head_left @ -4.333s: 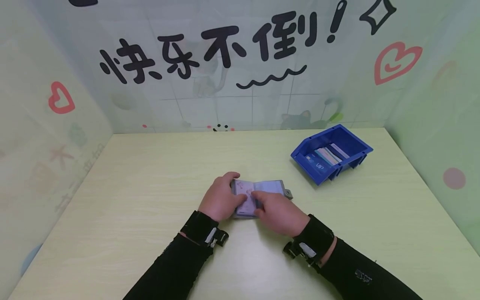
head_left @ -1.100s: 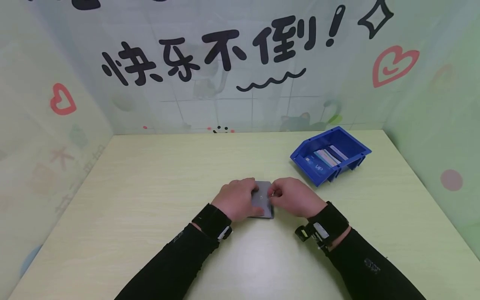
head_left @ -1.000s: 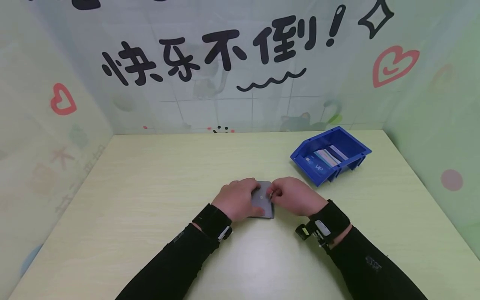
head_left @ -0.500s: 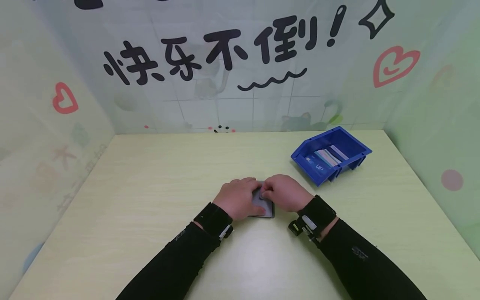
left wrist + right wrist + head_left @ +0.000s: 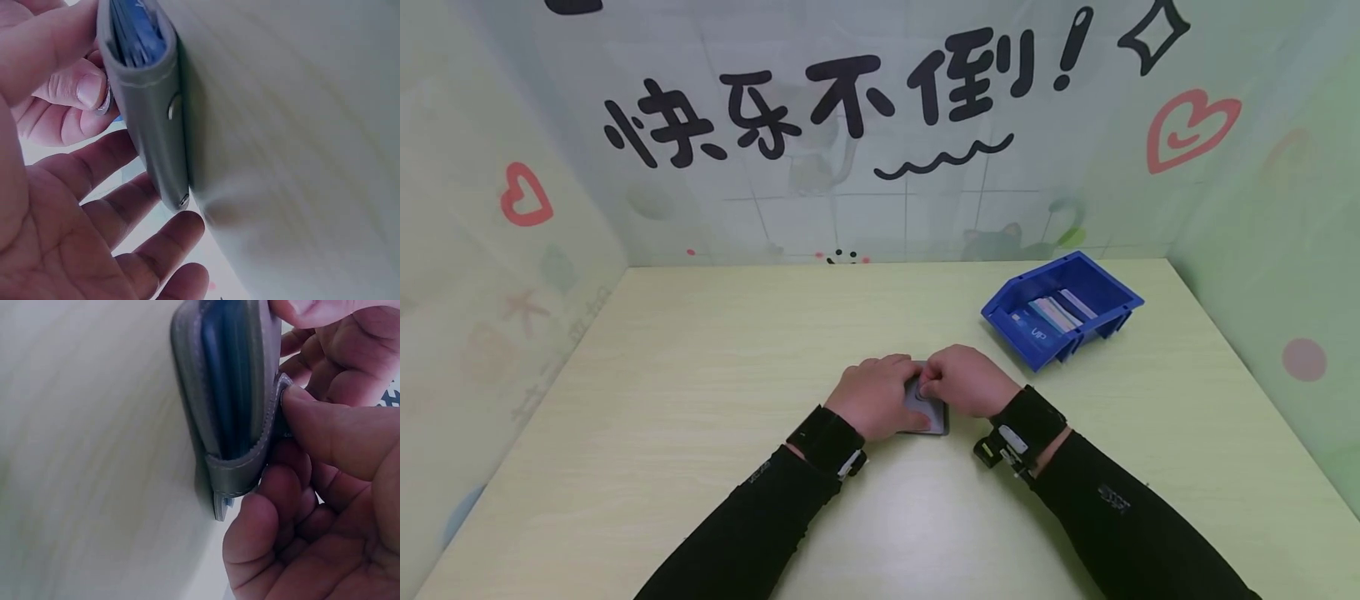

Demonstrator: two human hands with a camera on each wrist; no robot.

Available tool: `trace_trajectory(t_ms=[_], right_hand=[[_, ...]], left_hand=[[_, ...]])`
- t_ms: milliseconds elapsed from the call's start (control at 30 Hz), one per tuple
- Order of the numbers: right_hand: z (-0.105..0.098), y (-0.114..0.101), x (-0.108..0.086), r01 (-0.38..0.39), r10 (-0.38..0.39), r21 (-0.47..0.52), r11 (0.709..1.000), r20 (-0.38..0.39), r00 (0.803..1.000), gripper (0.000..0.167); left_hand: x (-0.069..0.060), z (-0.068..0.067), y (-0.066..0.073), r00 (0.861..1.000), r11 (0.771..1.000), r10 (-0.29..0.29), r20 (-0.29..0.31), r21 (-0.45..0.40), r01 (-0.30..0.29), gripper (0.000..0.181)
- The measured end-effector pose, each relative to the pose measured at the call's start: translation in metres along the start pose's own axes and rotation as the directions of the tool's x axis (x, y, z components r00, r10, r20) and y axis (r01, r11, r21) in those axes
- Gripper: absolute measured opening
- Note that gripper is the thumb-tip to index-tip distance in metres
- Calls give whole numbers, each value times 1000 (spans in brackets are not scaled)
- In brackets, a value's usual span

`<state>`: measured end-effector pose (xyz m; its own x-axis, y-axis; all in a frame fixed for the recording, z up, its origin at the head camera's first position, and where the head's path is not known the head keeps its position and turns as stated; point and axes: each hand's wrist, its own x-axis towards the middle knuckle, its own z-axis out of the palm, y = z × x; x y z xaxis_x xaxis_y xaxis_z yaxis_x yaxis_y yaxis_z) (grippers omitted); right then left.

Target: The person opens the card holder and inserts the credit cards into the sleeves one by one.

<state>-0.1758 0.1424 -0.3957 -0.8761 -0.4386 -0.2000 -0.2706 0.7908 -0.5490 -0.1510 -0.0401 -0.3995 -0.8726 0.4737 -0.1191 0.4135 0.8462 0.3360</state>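
Observation:
A grey card holder (image 5: 934,414) with white stitching lies folded on the table. My left hand (image 5: 872,400) holds it from the left, thumb at the near edge and fingers at the far edge. My right hand (image 5: 970,381) pinches the closing strap (image 5: 280,390) between thumb and fingers, over the top cover. In the left wrist view the spine of the card holder (image 5: 153,125) shows, with metal studs and blue sleeves inside. The right wrist view shows the strap wrapped around the sleeve edges. The strap's tip is partly hidden by my right thumb.
A blue plastic bin (image 5: 1093,279) stands behind and right of my hands. Several cards (image 5: 1051,317) lie in it, one marked VIP. The pale wooden table (image 5: 722,350) is bordered by printed wall sheets at the back and sides.
Earlier the card holder lay unfolded with its pages showing; then it was folded. My right hand has since moved left, bringing the strap over the cover. The left hand stays.

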Motion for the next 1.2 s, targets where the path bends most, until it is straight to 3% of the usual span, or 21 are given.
trace_trajectory(t_ms=[500,900,1200], right_hand=[[-8,-3,6,-85,80,78,993,62,995,13],[-11,-8,10,-104,101,36,994,88,991,13],[-11,-8,11,-123,121,15,992,96,988,23]], left_hand=[[0,-1,1,1000,1000,-1,7,16,1,70],[0,-2,2,1000,1000,-9,2,22,9,70],[0,0,3,1000,1000,-20,-6,13,20,69]])
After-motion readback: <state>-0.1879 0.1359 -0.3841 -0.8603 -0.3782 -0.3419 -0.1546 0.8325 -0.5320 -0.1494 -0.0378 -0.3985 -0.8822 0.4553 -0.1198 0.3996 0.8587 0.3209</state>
